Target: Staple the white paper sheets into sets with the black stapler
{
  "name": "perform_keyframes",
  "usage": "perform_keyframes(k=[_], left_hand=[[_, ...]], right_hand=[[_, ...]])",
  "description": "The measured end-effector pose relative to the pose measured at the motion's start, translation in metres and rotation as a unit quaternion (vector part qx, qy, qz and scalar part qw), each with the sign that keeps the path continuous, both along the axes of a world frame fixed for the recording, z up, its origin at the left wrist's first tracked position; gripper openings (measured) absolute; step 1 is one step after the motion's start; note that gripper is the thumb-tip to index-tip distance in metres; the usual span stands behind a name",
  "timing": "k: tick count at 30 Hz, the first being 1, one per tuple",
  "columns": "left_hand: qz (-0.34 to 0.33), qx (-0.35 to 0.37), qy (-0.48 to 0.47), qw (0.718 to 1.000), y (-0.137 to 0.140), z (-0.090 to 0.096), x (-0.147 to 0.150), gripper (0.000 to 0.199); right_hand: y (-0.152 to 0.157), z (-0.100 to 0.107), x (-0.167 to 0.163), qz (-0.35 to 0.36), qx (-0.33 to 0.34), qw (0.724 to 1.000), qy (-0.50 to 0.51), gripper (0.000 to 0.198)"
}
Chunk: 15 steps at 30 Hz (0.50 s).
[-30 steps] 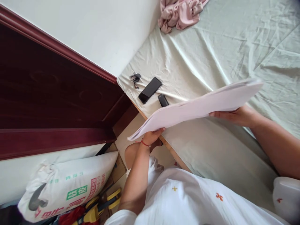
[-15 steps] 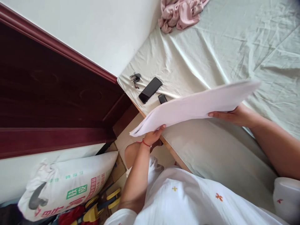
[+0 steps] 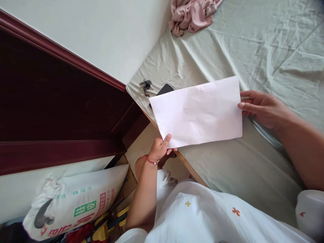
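Observation:
A stack of white paper (image 3: 199,113), its blank face toward me, is held above the bed's near edge. My left hand (image 3: 162,146), with a red string bracelet (image 3: 152,161) at the wrist, grips its lower left corner, thumb on top. My right hand (image 3: 263,108) pinches the right edge between thumb and fingers. Behind the paper's upper left edge, a black phone (image 3: 165,89) lies partly hidden on the sheet. A bunch of keys (image 3: 146,86) rests just left of the phone.
A pale green sheet (image 3: 265,44) covers the bed, with a crumpled pink cloth (image 3: 192,17) at the back. Dark red wooden panelling (image 3: 55,91) stands on the left. Below it a printed white sack (image 3: 78,199) leans near yellow-and-black items (image 3: 101,231) on the floor.
The paper has turned from nearly edge-on to face me, its right end swinging left. My right hand has shifted from its lower edge to its right edge. The small black object is now covered.

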State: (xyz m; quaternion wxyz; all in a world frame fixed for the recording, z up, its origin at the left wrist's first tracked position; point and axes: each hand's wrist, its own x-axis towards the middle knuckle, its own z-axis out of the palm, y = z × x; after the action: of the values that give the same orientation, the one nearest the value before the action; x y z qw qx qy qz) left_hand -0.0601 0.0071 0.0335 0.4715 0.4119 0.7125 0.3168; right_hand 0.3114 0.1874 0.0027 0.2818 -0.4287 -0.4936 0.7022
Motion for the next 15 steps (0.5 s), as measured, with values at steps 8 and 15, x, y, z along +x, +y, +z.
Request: perform_keyframes(k=[8,15], left_hand=[[-0.159,-0.146,-0.056,0.975,0.004,0.048,-0.005,0.069],[-0.284,-0.199,-0.062,0.936,0.035,0.056,0.006,0.074]], right_hand=[[0.013,0.007,0.023,0.026,0.048,0.998,0.012,0.058],[0.004,0.025,0.023,0.265,0.08,0.956,-0.097,0.065]])
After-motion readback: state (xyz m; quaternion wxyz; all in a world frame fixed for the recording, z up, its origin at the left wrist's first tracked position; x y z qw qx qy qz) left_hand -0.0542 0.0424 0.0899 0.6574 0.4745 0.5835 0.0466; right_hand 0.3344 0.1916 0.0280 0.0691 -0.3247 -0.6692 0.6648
